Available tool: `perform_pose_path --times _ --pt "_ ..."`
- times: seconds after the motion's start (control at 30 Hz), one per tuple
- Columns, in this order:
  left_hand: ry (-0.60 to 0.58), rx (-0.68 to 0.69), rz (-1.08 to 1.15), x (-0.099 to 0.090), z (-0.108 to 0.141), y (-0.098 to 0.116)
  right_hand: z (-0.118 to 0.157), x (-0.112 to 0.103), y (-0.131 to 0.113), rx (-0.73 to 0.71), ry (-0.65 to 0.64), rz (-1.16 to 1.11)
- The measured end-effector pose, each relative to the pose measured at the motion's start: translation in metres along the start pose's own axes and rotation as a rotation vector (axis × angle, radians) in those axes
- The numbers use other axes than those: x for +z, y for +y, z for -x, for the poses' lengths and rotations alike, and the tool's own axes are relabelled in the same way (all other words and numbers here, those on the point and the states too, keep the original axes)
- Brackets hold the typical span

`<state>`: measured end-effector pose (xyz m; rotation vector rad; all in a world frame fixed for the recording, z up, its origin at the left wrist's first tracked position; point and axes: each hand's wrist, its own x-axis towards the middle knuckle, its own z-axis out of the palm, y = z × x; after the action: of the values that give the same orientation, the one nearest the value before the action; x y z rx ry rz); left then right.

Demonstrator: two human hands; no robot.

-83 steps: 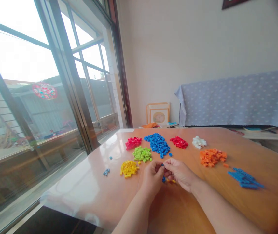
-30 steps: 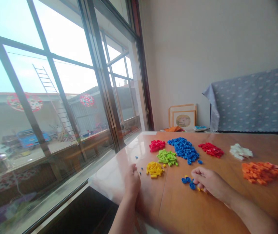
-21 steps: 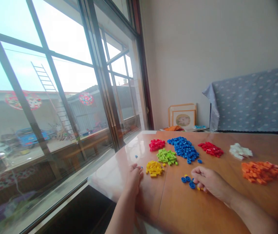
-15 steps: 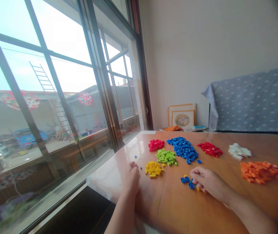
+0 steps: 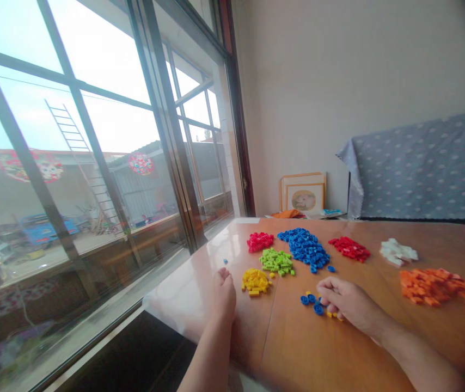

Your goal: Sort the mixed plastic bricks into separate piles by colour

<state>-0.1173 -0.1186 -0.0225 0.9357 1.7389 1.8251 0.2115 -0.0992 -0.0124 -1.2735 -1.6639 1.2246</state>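
Note:
My left hand (image 5: 224, 294) rests near the left side of the table with its fingers curled closed; whatever is in them is hidden. A tiny blue piece (image 5: 225, 262) lies just beyond its fingertips. To its right sits a pile of yellow bricks (image 5: 256, 281). My right hand (image 5: 341, 296) is closed, thumb and fingers pinched together, low over the table. Several round blue wheel-like pieces (image 5: 318, 309) lie beside its fingertips. Below the fingers, yellow pieces (image 5: 331, 314) show partly; I cannot tell whether the hand holds one.
Beyond the hands lie piles of lime green bricks (image 5: 277, 262), blue round pieces (image 5: 304, 246), pinkish-red pieces (image 5: 259, 242), red pieces (image 5: 349, 248), white pieces (image 5: 398, 251) and orange pieces (image 5: 436, 287). A large window (image 5: 105, 163) borders the wooden table (image 5: 293, 348) on the left.
My left hand has shifted slightly right, and a small blue piece beside it is now out of sight. The right hand stays almost still over the blue and yellow pieces.

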Motion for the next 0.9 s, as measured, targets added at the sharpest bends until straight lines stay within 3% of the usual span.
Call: perform_pose_path --times 0.13,0.3,0.4,0.53,0.67,0.9 --pt "-0.012 0.178 0.041 0.016 0.030 0.014 -0.002 -0.006 0.002 0.007 0.062 -0.034" --pt "-0.254 0.337 -0.009 0.049 0.083 0.033 -0.005 -0.015 0.003 0.018 0.150 -0.048" --pt "-0.344 0.390 -0.052 0.070 0.099 0.041 -0.004 -0.019 0.000 0.000 0.203 -0.058" --pt "-0.441 0.336 -0.017 0.098 0.097 0.047 0.000 -0.021 -0.005 -0.006 0.240 -0.072" --pt "-0.449 0.299 -0.010 0.119 0.089 0.041 -0.001 -0.024 -0.008 -0.017 0.259 -0.105" --pt "-0.534 0.385 -0.296 0.121 0.084 0.017 -0.002 -0.030 -0.011 0.026 0.299 -0.131"
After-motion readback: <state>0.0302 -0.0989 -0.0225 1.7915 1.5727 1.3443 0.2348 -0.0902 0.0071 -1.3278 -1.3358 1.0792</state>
